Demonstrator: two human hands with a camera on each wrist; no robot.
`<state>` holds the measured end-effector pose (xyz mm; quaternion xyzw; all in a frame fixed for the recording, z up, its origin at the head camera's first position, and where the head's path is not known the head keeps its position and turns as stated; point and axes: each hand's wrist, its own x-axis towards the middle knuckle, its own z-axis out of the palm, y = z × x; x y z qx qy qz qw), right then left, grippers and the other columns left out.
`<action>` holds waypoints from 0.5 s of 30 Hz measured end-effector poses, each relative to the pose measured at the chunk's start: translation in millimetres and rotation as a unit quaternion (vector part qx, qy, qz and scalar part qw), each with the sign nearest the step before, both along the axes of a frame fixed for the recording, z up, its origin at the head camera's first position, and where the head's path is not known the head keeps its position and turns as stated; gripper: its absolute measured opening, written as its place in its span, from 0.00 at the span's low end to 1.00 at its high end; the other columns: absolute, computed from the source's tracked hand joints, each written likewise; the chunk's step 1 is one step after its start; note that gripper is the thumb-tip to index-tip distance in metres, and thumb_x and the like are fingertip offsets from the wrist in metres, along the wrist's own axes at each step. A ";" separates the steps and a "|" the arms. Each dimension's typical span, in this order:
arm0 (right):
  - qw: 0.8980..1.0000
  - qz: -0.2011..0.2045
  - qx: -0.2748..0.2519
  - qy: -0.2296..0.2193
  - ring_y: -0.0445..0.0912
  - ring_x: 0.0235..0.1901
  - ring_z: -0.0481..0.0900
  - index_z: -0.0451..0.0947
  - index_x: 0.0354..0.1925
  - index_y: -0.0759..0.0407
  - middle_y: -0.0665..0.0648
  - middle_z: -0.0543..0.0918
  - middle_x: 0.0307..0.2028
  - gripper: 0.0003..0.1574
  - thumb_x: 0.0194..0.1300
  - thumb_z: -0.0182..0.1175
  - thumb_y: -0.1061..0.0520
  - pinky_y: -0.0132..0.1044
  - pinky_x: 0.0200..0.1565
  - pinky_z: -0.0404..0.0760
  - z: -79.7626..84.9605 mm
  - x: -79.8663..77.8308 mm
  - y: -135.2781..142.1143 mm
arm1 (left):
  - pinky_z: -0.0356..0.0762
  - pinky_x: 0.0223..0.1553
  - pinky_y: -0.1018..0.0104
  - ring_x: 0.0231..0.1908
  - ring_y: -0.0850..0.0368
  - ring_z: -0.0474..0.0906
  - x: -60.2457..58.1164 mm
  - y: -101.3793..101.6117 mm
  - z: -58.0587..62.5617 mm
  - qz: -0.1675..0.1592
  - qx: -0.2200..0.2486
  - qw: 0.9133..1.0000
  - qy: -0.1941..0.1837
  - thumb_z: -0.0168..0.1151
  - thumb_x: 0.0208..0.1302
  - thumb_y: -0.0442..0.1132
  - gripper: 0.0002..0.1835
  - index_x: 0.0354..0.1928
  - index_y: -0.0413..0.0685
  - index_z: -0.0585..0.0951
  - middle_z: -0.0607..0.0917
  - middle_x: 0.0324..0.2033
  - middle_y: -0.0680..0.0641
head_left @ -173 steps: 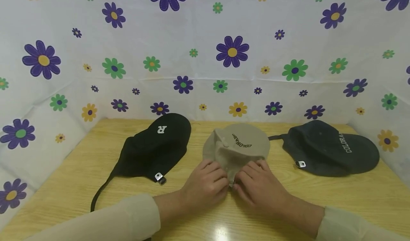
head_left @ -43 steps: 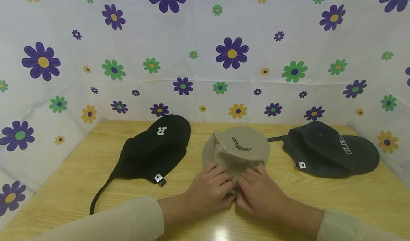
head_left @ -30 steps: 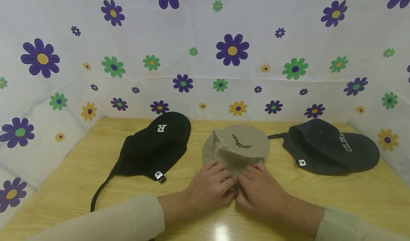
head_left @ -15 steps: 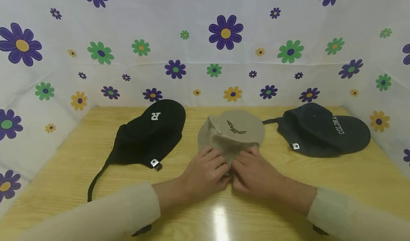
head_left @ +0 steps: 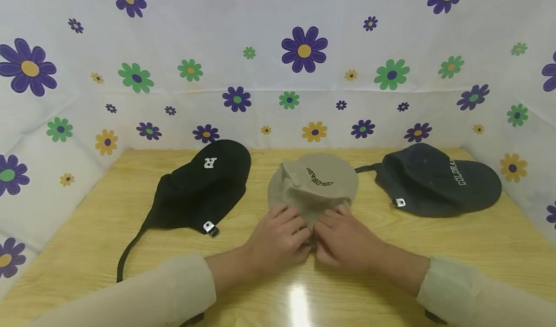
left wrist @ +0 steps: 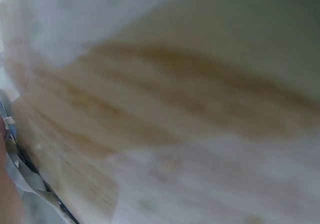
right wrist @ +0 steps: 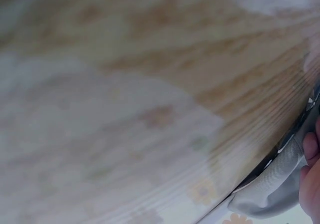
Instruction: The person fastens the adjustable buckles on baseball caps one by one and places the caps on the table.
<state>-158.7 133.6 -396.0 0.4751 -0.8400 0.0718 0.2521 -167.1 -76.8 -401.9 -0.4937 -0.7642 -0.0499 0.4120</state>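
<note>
A beige baseball cap (head_left: 330, 168) with dark lettering lies at the middle of the table, brim away from me. My left hand (head_left: 279, 238) grips its near edge from the left, fingers curled over the fabric. From the right, my right hand (head_left: 347, 237) grips the same edge, and the two hands nearly meet. What lies between the fingertips is mostly hidden. In the left wrist view a light strap (left wrist: 35, 186) runs beside the left hand's edge. Grey-looking cap fabric (right wrist: 272, 184) shows beside the right fingers (right wrist: 311, 145) in the right wrist view.
A black cap (head_left: 200, 191) with a white R lies to the left, its long strap (head_left: 130, 252) trailing toward me and a metal buckle (head_left: 209, 227) at its edge. On the right lies a dark grey cap (head_left: 434, 184). A flowered cloth (head_left: 260, 27) stands behind the wooden table (head_left: 243, 307).
The head view has tilted down and shifted slightly. Compared with the oldest frame, the hands are closer together and the metal glint between them is hidden. Both still grip the beige cap.
</note>
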 end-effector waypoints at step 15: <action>1.000 -0.004 0.002 0.009 0.43 0.26 0.63 0.64 0.23 0.50 0.45 0.65 0.21 0.09 0.54 0.55 0.53 0.37 0.39 0.63 2.8 1.2 -2.5 | 0.74 0.43 0.64 0.33 0.57 0.76 0.0 -1.9 0.2 -0.010 -0.009 1.000 -0.010 0.70 0.49 0.43 0.07 0.27 0.49 0.83 0.81 0.26 0.54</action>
